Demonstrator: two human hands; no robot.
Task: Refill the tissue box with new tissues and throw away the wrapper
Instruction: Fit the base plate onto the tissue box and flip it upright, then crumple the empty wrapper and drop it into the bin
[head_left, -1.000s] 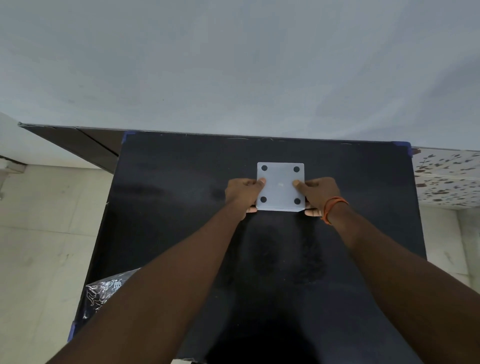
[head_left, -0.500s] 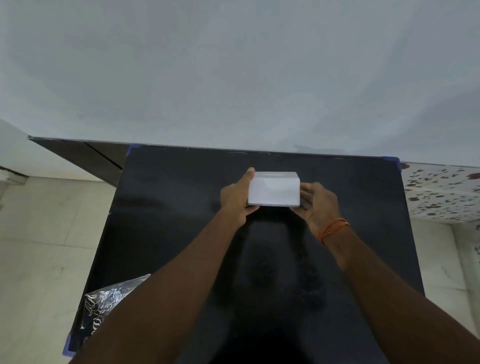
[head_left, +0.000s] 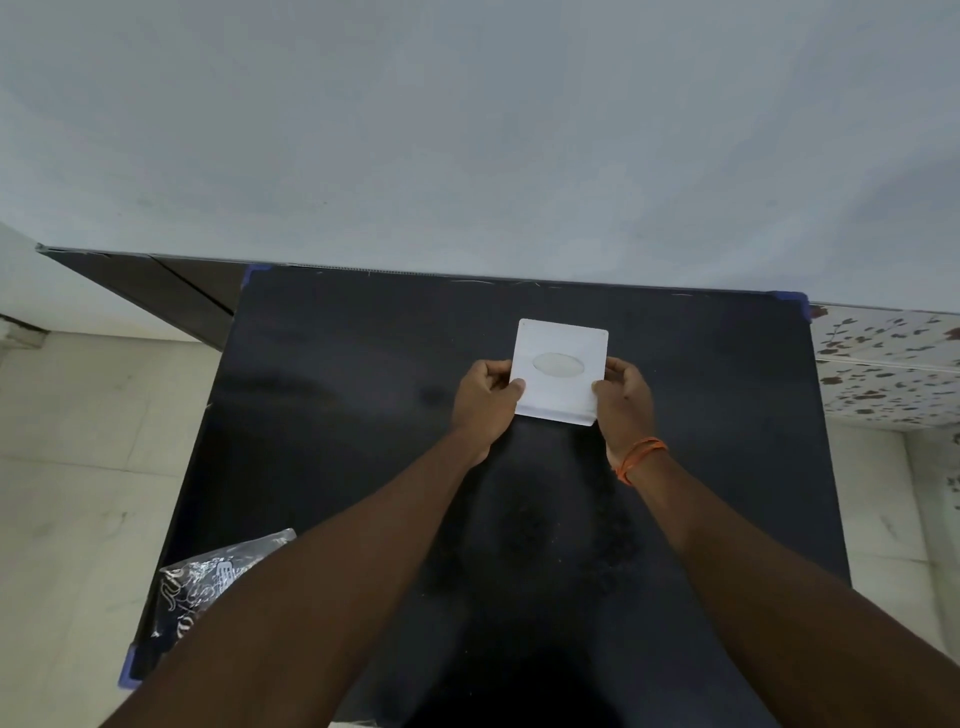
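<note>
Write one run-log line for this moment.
left hand: holds tissue box | right hand: holds it | oval opening: faces up | wrapper: table's near-left corner

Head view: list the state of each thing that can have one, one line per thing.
Tissue box: held above the black table, oval opening facing the camera, tissue showing in it.
Left hand: gripping the box's left edge.
Right hand: gripping the box's right edge.
Wrapper: crumpled, lying at the table's near left corner, partly hidden by the left arm.
</note>
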